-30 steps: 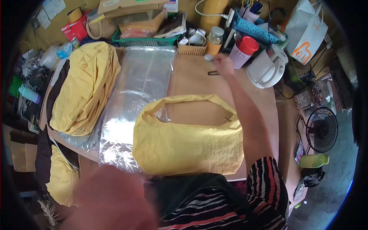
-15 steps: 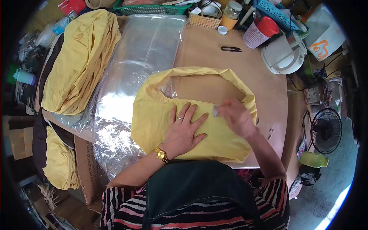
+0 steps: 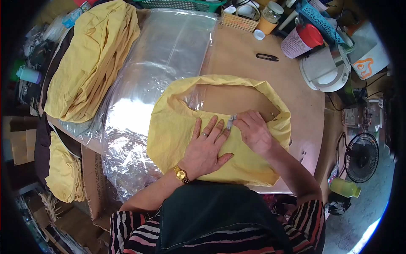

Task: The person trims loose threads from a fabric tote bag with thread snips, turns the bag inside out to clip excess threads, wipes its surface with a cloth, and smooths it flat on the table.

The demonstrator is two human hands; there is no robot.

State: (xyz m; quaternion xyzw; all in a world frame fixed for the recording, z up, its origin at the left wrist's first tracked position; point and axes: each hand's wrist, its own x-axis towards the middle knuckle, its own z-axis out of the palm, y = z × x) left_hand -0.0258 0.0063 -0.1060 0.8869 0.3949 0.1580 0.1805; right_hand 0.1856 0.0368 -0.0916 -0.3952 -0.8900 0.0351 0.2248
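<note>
A yellow fabric bag (image 3: 177, 139) with a wide looped handle lies flat on the table in front of me. My left hand (image 3: 206, 150) rests palm down on it, fingers spread, just below the edge of the handle opening. In a pinch, my right hand (image 3: 255, 132) holds a small grey cloth (image 3: 230, 121) against the bag near that edge. The cloth is close to my left index fingertip. My right fingertips are partly hidden by the hand itself.
Clear plastic sheets (image 3: 169, 40) lie left of the bag, beside a pile of yellow fabric (image 3: 91, 59). Black thread snips (image 3: 267, 57) lie on the brown table (image 3: 237, 46). A white kettle (image 3: 323, 70), a pink cup (image 3: 296, 44) and a jar (image 3: 270, 19) stand at the back right.
My right hand has shifted left relative to the bag, bringing the grey cloth close to my left fingers. My left hand stays flat in place. The camera view has shifted slightly.
</note>
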